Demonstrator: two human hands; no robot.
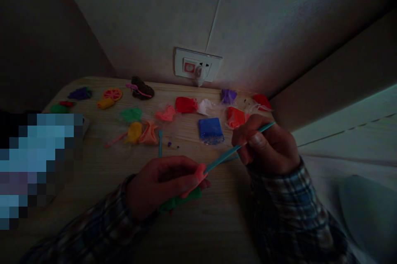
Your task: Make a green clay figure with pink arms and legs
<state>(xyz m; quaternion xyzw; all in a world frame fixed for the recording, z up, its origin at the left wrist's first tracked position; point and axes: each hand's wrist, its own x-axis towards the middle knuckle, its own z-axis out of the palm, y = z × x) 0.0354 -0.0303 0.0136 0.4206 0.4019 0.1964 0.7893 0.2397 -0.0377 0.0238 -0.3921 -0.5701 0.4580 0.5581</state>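
Note:
My left hand (167, 181) pinches a small lump of pink modelling clay (201, 170) between thumb and fingers. In my right hand (266, 144) is a thin blue modelling tool (223, 157), held like a pen. Its left tip touches the pink clay. Below my left hand, a green clay piece (182, 201) lies partly hidden by the fingers. A second blue tool (160, 144) rests upright in view, just beyond my left hand. Part of another blue tool (231, 158) shows behind the one I hold. A blue clay packet (211, 130) is on the wooden table between and beyond my hands.
Several clay packets, among them red (186, 105), orange (235, 117), purple (228, 96) and yellow (134, 132), lie across the table (102, 173). Shaped clay pieces, including a brown one (142, 89), sit at the back left. A wall socket (198, 65) is behind; a pixelated patch covers the left.

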